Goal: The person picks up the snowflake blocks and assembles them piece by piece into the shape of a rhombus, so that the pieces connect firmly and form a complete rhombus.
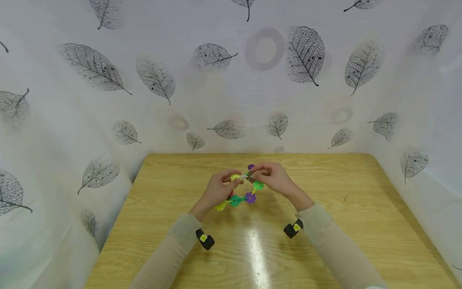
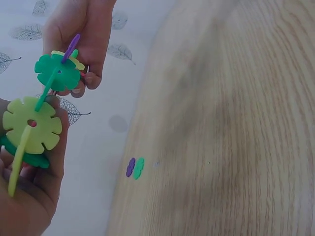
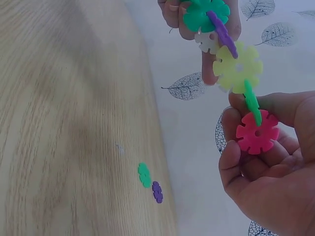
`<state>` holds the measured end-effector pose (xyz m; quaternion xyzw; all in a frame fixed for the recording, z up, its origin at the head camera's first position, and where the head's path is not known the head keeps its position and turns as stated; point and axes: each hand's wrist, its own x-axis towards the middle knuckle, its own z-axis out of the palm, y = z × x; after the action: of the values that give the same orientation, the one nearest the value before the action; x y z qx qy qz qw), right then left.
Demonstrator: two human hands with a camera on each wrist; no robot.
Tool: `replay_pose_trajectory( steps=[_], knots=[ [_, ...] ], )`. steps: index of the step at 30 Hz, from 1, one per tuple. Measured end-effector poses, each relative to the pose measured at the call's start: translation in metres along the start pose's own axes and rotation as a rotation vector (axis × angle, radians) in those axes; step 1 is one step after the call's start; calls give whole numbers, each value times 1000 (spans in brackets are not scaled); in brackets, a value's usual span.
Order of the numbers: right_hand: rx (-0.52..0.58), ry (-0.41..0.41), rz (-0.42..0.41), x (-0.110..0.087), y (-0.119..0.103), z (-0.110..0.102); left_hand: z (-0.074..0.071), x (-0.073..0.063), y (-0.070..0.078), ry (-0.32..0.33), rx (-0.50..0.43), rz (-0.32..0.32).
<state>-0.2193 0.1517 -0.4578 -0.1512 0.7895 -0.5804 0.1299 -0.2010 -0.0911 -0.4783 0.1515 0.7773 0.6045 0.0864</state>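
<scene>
Both hands hold a chain of slotted plastic snowflake discs above the table. My left hand (image 1: pixel 218 188) grips one end, near a pale yellow disc (image 2: pixel 43 129) and a green disc partly hidden by its fingers. My right hand (image 1: pixel 274 178) pinches the other part; in the right wrist view a pink disc (image 3: pixel 257 132) rests against its curled fingers. A white disc (image 3: pixel 206 42) shows between the hands. Below them the chain hangs in a loop, with a yellow disc (image 1: pixel 221 206), a teal disc (image 1: pixel 235 200), a purple disc (image 1: pixel 250 197) and a green disc (image 1: pixel 258 185).
A loose green disc (image 3: pixel 143 175) and a loose purple disc (image 3: pixel 157 192) lie side by side near the far edge of the wooden table (image 1: pixel 173 237). A white cloth (image 1: pixel 231 100) printed with leaves hangs behind the table and along its sides.
</scene>
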Motion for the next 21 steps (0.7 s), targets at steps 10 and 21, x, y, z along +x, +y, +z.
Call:
replay_pose_trajectory(
  steps=[10,21],
  knots=[
    [16,-1,-7,1,-1,5,1,0,-1,0,-6,13],
    [21,-26,-17,3,2,5,-1,2,-4,-51,-73,-23]
  ],
)
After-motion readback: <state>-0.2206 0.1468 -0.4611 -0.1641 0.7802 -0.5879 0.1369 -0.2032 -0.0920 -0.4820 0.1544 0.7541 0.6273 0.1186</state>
